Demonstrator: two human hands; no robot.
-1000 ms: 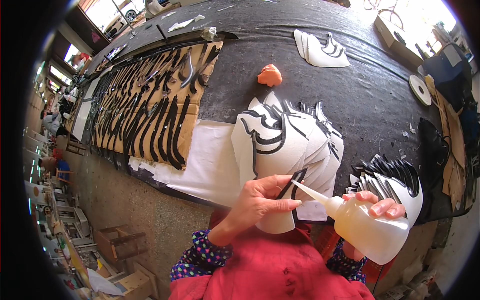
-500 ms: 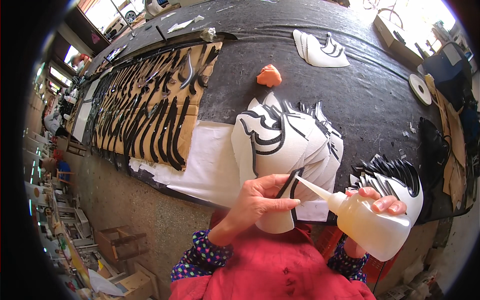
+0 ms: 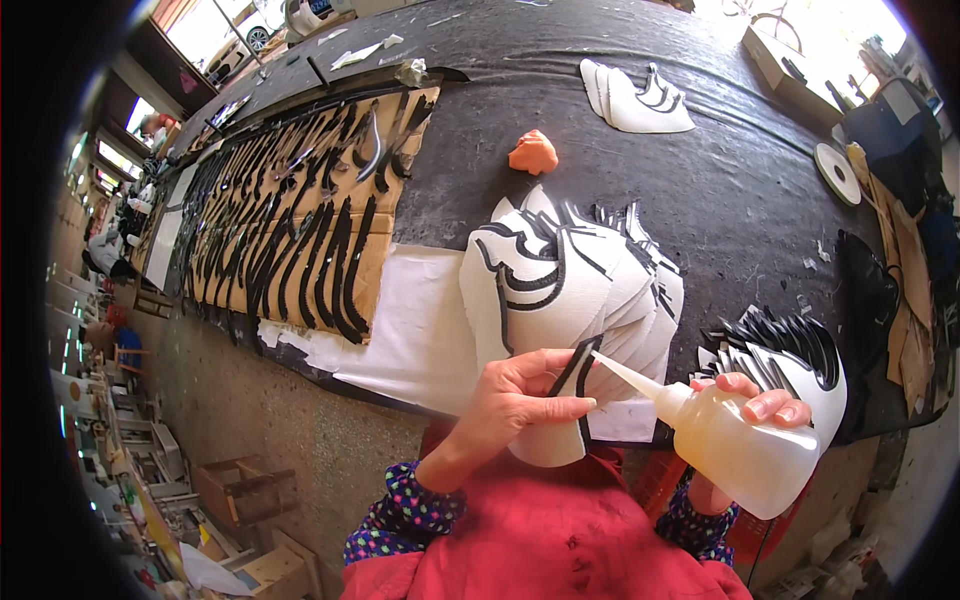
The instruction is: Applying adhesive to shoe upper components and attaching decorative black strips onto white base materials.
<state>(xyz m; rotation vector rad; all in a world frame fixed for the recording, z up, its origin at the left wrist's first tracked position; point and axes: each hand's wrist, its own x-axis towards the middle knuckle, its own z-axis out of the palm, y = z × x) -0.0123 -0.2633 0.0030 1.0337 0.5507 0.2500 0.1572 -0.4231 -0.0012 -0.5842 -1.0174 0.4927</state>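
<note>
My left hand (image 3: 515, 402) pinches a white sheet piece with black edging strips (image 3: 550, 446), held over my lap at the table's near edge. My right hand (image 3: 762, 402) wraps round a translucent squeeze bottle (image 3: 742, 458) with yellowish liquid inside. The bottle lies tilted, its long thin nozzle (image 3: 630, 377) pointing left. That nozzle's tip is at the black strip just above my left fingers; whether it touches cannot be made out. Just beyond, a fanned stack of white pieces with black trim (image 3: 575, 290) lies on the table. Another such stack (image 3: 815, 400) sits behind the bottle.
Cardboard (image 3: 385, 225) carrying rows of black curved strips lies at the left, beside white paper (image 3: 420, 300). Farther off are an orange lump (image 3: 533, 152) and several white cut pieces (image 3: 635, 100). A tape roll (image 3: 838, 174) lies at the right. A wooden stool (image 3: 250, 485) stands on the floor.
The view has shifted slightly. Both hands, the white piece and the bottle keep nearly the same positions, with the nozzle tip still by the black strip.
</note>
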